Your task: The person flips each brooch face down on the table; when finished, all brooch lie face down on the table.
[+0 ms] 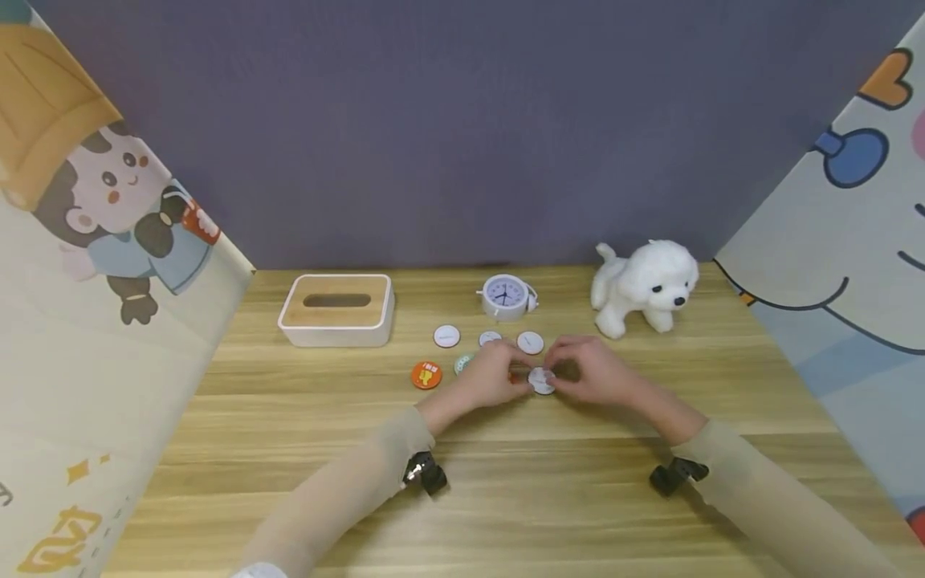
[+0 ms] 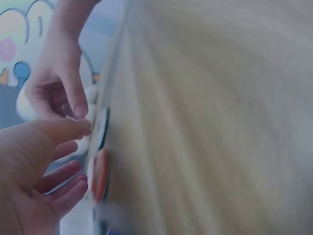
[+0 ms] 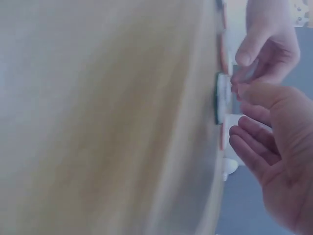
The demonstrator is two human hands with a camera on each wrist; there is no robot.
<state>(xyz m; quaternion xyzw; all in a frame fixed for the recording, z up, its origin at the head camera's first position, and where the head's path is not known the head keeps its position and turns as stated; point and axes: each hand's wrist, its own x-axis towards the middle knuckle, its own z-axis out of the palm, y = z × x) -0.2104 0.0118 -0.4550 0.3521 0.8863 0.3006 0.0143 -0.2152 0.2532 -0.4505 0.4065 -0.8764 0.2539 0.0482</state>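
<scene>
A white round badge (image 1: pixel 541 380) with faint print lies face-side white between the two hands, on the wooden table. At its left edge, the left hand (image 1: pixel 499 373) has thumb and forefinger on the rim. Over its right edge are the thumb and bent forefinger of the right hand (image 1: pixel 592 371). In the right wrist view, the badge (image 3: pixel 222 99) shows a dark green edge, close under the fingertips of the right hand (image 3: pixel 279 132). Remaining fingers of the left hand (image 2: pixel 44 166) extend loosely past an orange-edged badge (image 2: pixel 100 175). Fingertips partly hide the held badge.
White-faced badges (image 1: pixel 446 335) lie in a row behind the hands. An orange badge (image 1: pixel 426 375) and a partly covered green badge (image 1: pixel 463 364) sit left. Farther back stand a tissue box (image 1: pixel 336 329), an alarm clock (image 1: pixel 505 296) and a white plush dog (image 1: pixel 645 285).
</scene>
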